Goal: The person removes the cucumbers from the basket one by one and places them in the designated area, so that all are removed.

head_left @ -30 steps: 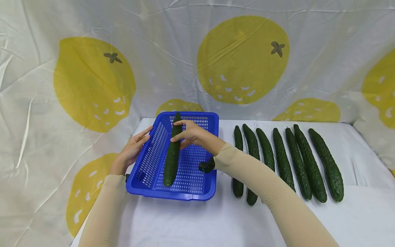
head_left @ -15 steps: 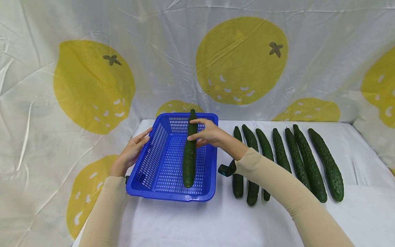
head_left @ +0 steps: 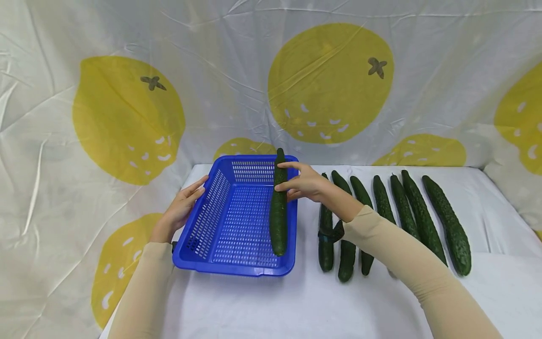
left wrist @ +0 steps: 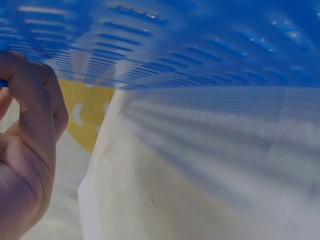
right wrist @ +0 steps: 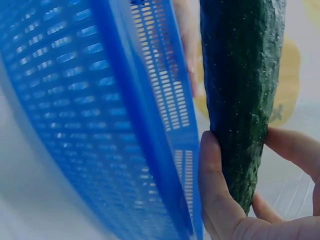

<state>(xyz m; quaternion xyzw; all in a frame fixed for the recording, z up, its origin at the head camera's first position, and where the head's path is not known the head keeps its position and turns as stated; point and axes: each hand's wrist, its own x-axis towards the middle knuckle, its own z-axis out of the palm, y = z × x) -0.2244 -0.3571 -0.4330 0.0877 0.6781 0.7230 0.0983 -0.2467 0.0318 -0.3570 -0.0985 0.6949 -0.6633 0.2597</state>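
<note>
My right hand [head_left: 308, 183] holds a long dark green cucumber [head_left: 278, 221] upright-looking in the head view, over the right side of a blue plastic basket [head_left: 233, 269]. Up close in the right wrist view, thumb and fingers pinch this cucumber [right wrist: 242, 75] near its narrow end, outside or above the basket wall [right wrist: 75, 100]; its height over the basket is hard to tell. At the basket's left rim, my left hand [head_left: 185, 205] grips the edge. The left wrist view shows those fingers [left wrist: 37, 105] curled at the slotted basket wall [left wrist: 175, 45].
Several cucumbers [head_left: 450, 230] lie side by side on the white cloth [head_left: 292, 306] to the right, some partly behind my right forearm [head_left: 406, 256]. A lemon-print curtain [head_left: 228, 84] hangs behind and at the left.
My right hand has carried the cucumber rightward, from over the basket's middle to its right side. My left hand and the basket look nearly unchanged.
</note>
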